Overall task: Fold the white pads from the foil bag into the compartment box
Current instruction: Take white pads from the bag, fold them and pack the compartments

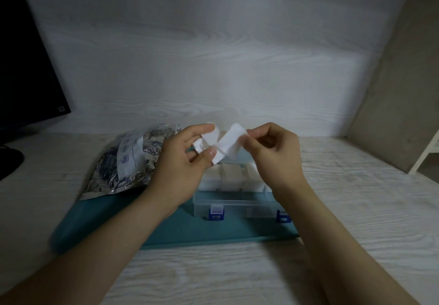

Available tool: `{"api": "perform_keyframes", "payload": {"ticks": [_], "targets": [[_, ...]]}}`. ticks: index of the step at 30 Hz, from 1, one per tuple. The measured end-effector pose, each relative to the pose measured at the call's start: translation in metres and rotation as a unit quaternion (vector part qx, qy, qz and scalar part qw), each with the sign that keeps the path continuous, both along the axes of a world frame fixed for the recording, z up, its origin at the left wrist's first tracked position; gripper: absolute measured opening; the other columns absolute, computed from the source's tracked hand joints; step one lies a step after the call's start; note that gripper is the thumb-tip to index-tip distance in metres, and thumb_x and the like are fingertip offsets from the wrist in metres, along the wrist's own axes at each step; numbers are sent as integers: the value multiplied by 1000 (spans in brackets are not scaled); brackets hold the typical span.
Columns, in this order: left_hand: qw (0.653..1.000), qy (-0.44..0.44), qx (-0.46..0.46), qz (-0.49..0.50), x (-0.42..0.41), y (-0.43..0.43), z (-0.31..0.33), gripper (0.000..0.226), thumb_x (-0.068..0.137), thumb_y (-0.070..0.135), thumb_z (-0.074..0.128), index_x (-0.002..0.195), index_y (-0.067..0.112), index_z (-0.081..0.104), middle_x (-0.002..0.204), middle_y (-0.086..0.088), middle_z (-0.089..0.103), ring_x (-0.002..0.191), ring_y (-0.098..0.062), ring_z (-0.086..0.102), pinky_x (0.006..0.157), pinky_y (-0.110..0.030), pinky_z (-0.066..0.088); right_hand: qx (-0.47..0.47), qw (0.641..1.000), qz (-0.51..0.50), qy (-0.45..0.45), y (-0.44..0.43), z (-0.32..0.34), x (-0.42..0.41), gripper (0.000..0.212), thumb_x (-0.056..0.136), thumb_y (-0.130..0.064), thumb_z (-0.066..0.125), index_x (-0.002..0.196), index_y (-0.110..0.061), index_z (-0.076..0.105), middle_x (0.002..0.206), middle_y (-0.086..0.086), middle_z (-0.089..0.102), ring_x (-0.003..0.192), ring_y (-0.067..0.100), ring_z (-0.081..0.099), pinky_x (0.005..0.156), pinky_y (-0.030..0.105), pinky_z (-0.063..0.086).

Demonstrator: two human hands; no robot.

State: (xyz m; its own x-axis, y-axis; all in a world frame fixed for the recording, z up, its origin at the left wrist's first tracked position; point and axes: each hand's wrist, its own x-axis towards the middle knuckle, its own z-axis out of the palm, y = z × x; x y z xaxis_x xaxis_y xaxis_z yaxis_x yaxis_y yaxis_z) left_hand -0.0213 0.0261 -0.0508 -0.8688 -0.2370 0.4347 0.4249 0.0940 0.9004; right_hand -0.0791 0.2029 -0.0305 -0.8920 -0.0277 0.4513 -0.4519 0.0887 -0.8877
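Left hand (pixel 183 160) and right hand (pixel 273 152) each pinch one end of a white pad (pixel 231 142). Its long axis runs left to right, creased at the middle, above the compartment box (pixel 237 203) on a teal mat (pixel 190 228). The foil bag (pixel 128 162) lies to the left.

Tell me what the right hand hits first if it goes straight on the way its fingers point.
The right hand pinches the white pad and points left, so it would probably meet the left hand gripping the pad's other end. Depth is unclear from one view.
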Motion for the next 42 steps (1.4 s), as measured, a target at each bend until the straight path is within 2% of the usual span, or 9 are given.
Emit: {"api": "perform_keyframes", "payload": {"ticks": [6,11,16,19,21,25,30,35,42], "targets": [[1000,-2,-11,15,1,-2,1,44,100,-7,63,131,24,69,134,3,69,105,-11,76,89,-34,64,-145,982,44,-114,7,7,-3,12,89,4,64,85,-7,66,88,13,70,67,23,64,58,29,54],[995,-3,-101,15,0,-8,-3,45,99,-4,65,121,33,75,134,13,71,93,-41,75,86,-64,60,-103,983,131,-77,3,7,2,26,94,7,54,83,-11,70,83,4,66,75,20,59,54,30,49],[990,-15,-140,-3,4,-3,-3,43,97,-9,63,115,27,76,112,12,79,87,-32,78,81,-63,60,-52,984,164,-55,-1,4,7,18,100,3,57,97,-6,72,86,7,68,71,21,58,51,32,46],[989,-35,-138,-28,4,-3,-2,45,99,-9,52,110,26,78,102,-1,80,92,-45,73,85,-67,58,-15,987,155,-45,-2,2,6,15,103,-5,59,99,-7,73,96,11,71,75,19,62,53,31,49],[991,-40,-118,-42,4,-3,-1,43,103,-4,47,109,23,80,99,-11,79,97,-47,71,87,-64,60,2,987,153,-49,-4,0,5,14,102,-6,62,102,-10,75,102,16,72,76,22,64,55,33,52],[992,-25,-123,-31,3,-4,-3,29,107,0,55,115,17,77,105,-2,81,93,-20,78,77,-29,62,8,989,137,-60,-4,-3,2,12,98,-4,69,104,-10,77,99,22,71,73,22,67,55,31,53],[992,-50,-114,-21,-1,-6,-8,53,107,-2,53,150,28,51,118,1,79,105,-19,77,88,-42,64,8,987,147,-60,-1,-3,1,9,95,-8,75,104,-7,78,95,27,71,72,25,67,56,29,53],[989,-74,-120,-34,-1,-6,-7,42,109,2,49,146,21,55,116,-2,78,111,-26,74,95,-55,62,1,991,120,-55,-3,-4,0,10,93,-10,78,103,-8,77,90,25,71,66,19,65,54,24,53],[992,-68,-63,-84,4,-1,-1,31,112,7,44,133,14,67,117,-10,77,109,-27,75,81,-30,64,21,991,128,-44,-4,-7,1,12,93,-11,79,104,-9,77,76,-2,72,67,9,70,54,19,52]]}}
